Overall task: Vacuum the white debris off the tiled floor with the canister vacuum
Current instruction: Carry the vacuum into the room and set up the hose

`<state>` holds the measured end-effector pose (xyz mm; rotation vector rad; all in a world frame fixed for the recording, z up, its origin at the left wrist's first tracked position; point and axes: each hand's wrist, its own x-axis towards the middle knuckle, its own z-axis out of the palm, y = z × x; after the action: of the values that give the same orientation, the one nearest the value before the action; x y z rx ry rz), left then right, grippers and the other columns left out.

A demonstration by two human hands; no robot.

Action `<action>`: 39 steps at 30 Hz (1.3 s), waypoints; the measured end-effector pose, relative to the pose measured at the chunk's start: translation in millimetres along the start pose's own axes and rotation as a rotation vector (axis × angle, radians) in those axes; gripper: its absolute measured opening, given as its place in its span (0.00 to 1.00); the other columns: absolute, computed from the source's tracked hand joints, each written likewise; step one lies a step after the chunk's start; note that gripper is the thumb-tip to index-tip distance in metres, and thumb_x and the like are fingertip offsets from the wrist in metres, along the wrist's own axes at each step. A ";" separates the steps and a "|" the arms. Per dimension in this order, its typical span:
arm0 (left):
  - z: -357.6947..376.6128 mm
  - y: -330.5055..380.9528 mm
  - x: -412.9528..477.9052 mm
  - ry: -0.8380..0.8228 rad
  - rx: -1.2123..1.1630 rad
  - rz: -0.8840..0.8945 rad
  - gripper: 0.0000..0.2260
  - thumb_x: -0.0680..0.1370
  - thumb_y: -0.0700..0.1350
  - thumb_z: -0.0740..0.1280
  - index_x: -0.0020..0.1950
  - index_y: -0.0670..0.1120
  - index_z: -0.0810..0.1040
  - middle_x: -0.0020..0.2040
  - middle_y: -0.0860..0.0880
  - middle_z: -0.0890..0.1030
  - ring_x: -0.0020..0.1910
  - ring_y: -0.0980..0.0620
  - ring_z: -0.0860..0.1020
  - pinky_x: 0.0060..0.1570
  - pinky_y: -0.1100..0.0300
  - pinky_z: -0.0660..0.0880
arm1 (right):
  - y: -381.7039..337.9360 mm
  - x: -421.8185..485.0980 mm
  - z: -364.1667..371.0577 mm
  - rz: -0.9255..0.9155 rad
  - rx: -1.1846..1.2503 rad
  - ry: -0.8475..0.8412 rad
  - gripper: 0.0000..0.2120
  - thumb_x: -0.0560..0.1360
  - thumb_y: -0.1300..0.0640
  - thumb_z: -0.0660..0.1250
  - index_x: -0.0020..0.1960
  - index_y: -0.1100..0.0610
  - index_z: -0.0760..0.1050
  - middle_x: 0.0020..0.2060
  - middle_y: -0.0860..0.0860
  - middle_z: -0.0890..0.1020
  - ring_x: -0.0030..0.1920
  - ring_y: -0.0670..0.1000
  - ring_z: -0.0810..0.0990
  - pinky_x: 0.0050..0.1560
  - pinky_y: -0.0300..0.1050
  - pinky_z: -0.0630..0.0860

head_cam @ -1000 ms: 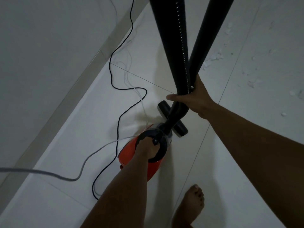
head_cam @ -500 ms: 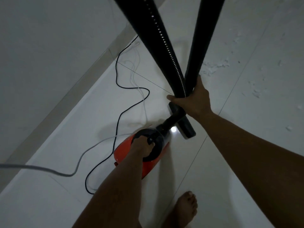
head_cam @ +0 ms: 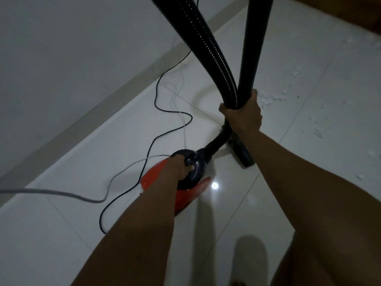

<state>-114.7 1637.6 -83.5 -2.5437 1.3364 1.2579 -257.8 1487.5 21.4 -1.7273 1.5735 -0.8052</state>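
A red canister vacuum (head_cam: 152, 174) with a black top handle hangs just above the white tiled floor (head_cam: 61, 234). My left hand (head_cam: 179, 166) grips that handle. My right hand (head_cam: 243, 114) holds the ribbed black hose (head_cam: 208, 44) and the smooth black wand (head_cam: 255, 38) together where they cross. The black floor nozzle (head_cam: 241, 153) rests on the tiles under my right forearm. White debris (head_cam: 270, 99) lies scattered on the tiles to the right of my right hand and further right.
A black power cord (head_cam: 152, 141) and a thin white cable (head_cam: 181, 118) snake over the floor to the left of the vacuum. A grey cable (head_cam: 51, 191) runs in from the left edge. A white wall with a skirting strip (head_cam: 103, 100) borders the floor on the left.
The vacuum, hose and both hands have shifted rightward and further from me, toward the debris. The floor nozzle now lies right of the canister. My bare foot has dropped out of view.
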 end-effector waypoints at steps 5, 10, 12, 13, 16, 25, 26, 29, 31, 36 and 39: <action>4.2 -14.4 10.3 0.087 -0.043 0.030 0.37 0.66 0.70 0.67 0.70 0.52 0.71 0.64 0.45 0.77 0.63 0.41 0.75 0.65 0.41 0.70 | 10.2 -1.9 18.2 -0.047 0.112 0.057 0.32 0.62 0.41 0.75 0.61 0.50 0.68 0.48 0.44 0.81 0.46 0.50 0.83 0.52 0.51 0.82; 12.4 -55.2 -19.1 0.224 -0.014 0.205 0.37 0.60 0.66 0.76 0.64 0.52 0.70 0.59 0.46 0.74 0.59 0.44 0.74 0.57 0.49 0.75 | 13.1 -9.3 21.1 -0.109 0.208 0.053 0.29 0.65 0.45 0.76 0.59 0.50 0.65 0.51 0.47 0.81 0.47 0.50 0.81 0.52 0.47 0.81; 9.6 -79.4 -35.0 0.191 0.132 0.170 0.49 0.54 0.66 0.78 0.70 0.57 0.62 0.65 0.45 0.67 0.64 0.42 0.69 0.62 0.43 0.73 | 13.8 -13.7 16.1 -0.106 0.212 0.041 0.29 0.66 0.45 0.77 0.58 0.49 0.64 0.51 0.47 0.80 0.47 0.50 0.81 0.53 0.47 0.80; 7.6 -91.1 -40.2 0.156 0.194 0.141 0.54 0.53 0.63 0.80 0.74 0.60 0.57 0.68 0.44 0.64 0.67 0.40 0.66 0.64 0.41 0.72 | 15.3 -16.3 13.9 -0.101 0.218 0.044 0.29 0.66 0.45 0.77 0.58 0.49 0.64 0.52 0.47 0.80 0.47 0.50 0.81 0.54 0.48 0.81; 3.1 -110.3 -49.3 0.067 0.221 0.119 0.57 0.59 0.51 0.81 0.78 0.63 0.47 0.70 0.46 0.63 0.68 0.39 0.68 0.62 0.42 0.74 | 20.2 -22.6 13.0 -0.089 0.230 0.060 0.30 0.65 0.43 0.77 0.58 0.49 0.65 0.52 0.47 0.81 0.48 0.50 0.82 0.55 0.51 0.82; 3.3 -97.9 -38.4 0.083 0.386 0.190 0.63 0.62 0.42 0.81 0.76 0.70 0.37 0.78 0.48 0.58 0.72 0.40 0.68 0.64 0.44 0.73 | 24.8 -25.0 18.1 -0.102 0.213 0.082 0.31 0.65 0.42 0.77 0.60 0.50 0.66 0.54 0.48 0.81 0.49 0.51 0.82 0.55 0.52 0.81; 4.3 -99.3 -34.6 0.081 0.375 0.206 0.63 0.63 0.40 0.81 0.75 0.71 0.36 0.75 0.49 0.63 0.70 0.41 0.70 0.63 0.44 0.73 | 25.7 -24.6 20.2 -0.103 0.208 0.088 0.31 0.65 0.42 0.77 0.59 0.50 0.65 0.54 0.48 0.81 0.49 0.52 0.82 0.55 0.51 0.81; 6.3 -102.7 -26.8 0.094 0.412 0.224 0.62 0.64 0.40 0.80 0.75 0.72 0.36 0.71 0.50 0.69 0.65 0.43 0.74 0.62 0.44 0.74 | 27.1 -21.9 26.4 -0.098 0.199 0.105 0.31 0.65 0.41 0.77 0.58 0.49 0.65 0.54 0.48 0.81 0.49 0.52 0.82 0.55 0.50 0.80; 6.8 -104.8 -21.3 0.121 0.460 0.226 0.61 0.64 0.42 0.80 0.74 0.72 0.36 0.71 0.51 0.69 0.64 0.44 0.75 0.61 0.44 0.74 | 26.6 -19.3 31.0 -0.091 0.198 0.116 0.30 0.65 0.41 0.77 0.58 0.49 0.65 0.52 0.47 0.81 0.49 0.51 0.82 0.55 0.50 0.80; 12.8 -113.7 -13.7 0.202 0.531 0.225 0.61 0.64 0.45 0.80 0.72 0.74 0.35 0.72 0.53 0.69 0.63 0.46 0.76 0.54 0.49 0.76 | 21.7 -15.1 39.6 -0.090 0.177 0.123 0.32 0.65 0.40 0.77 0.61 0.51 0.67 0.52 0.47 0.81 0.49 0.51 0.82 0.55 0.48 0.79; 14.8 -113.5 -16.1 0.224 0.506 0.225 0.60 0.65 0.45 0.79 0.71 0.75 0.33 0.74 0.51 0.68 0.63 0.45 0.76 0.53 0.51 0.74 | 16.7 -14.1 37.3 -0.101 0.175 0.091 0.32 0.67 0.41 0.77 0.61 0.52 0.66 0.52 0.47 0.80 0.48 0.50 0.80 0.52 0.46 0.77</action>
<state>-50.7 1726.0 -121.3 -2.2630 1.7523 0.5511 -239.0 1502.9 -14.4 -1.6743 1.4364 -1.0531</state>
